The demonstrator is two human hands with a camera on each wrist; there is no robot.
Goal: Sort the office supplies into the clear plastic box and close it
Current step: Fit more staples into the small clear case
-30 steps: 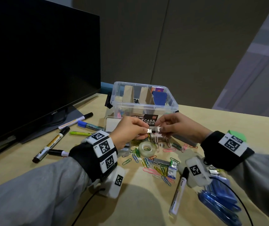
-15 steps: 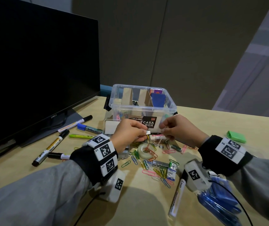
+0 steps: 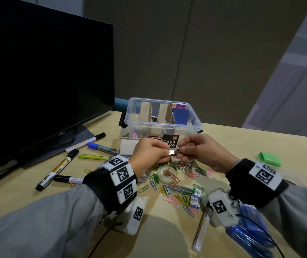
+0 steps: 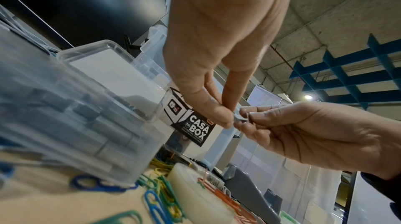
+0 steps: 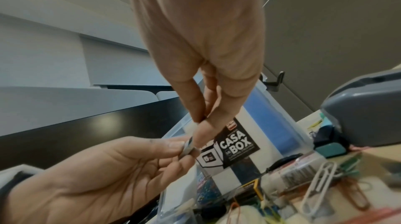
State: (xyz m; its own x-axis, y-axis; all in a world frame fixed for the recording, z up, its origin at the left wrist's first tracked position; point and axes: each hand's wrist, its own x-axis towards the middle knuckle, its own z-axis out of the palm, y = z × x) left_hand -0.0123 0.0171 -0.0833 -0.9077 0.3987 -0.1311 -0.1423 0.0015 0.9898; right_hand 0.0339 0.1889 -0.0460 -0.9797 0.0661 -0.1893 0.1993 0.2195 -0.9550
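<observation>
Desk [image 3: 242,146] pale wood, grey partition [image 3: 223,53] behind; fingers of both hands pinching small metal piece [image 3: 171,152]

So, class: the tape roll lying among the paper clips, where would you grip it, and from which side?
Grip the tape roll across its outer rim, coming from above. It lies flat on the table with its hole up and paper clips draped over it, so probably shake those off first.

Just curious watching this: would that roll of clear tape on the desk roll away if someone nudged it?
Probably not: the tape roll lies flat on its side. It looks light, so a nudge would likely slide it. Paper clips tangled on it might drag along.
</observation>
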